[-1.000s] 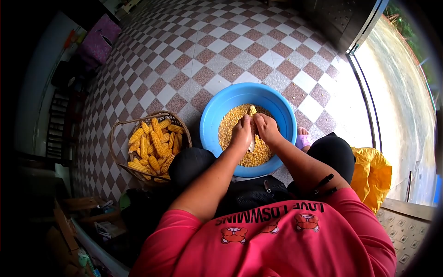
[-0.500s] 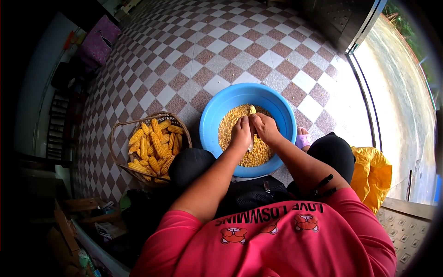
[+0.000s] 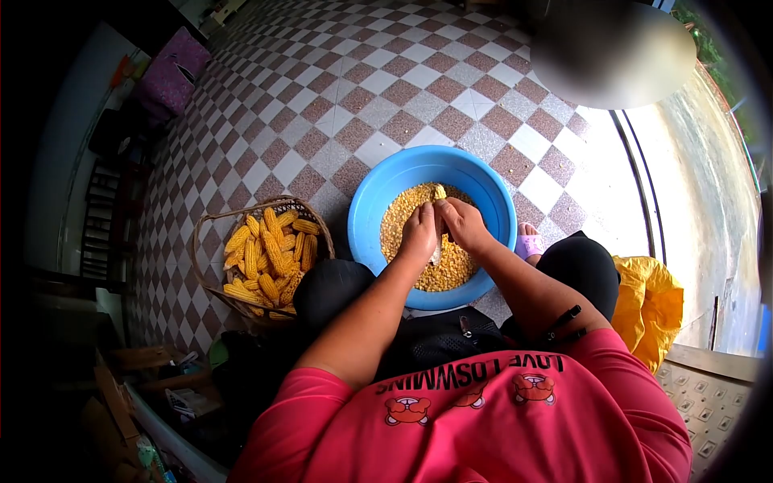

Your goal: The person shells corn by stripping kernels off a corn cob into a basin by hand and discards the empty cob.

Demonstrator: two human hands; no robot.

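Note:
Both hands meet over a round blue basin (image 3: 372, 173) that stands on the floor between my knees. Between them is a corn cob (image 3: 440, 191), its yellow tip poking out past the fingers and its pale, bare lower end showing below. My left hand (image 3: 419, 232) is closed around the cob from the left. From the other side my right hand (image 3: 463, 223) grips it, thumbs close together. Loose yellow corn kernels (image 3: 447, 274) cover the bottom of the basin beneath the hands.
A woven basket (image 3: 211, 278) of several yellow corn ears (image 3: 274, 249) stands left of the basin. At right are a yellow sack (image 3: 651, 302) and a foot in a pink slipper (image 3: 529, 243). A few kernels lie on the checkered floor (image 3: 403, 126). A doorway opens at right.
The hands and the cob have barely shifted. A blurred grey patch now covers part of the upper right near the door.

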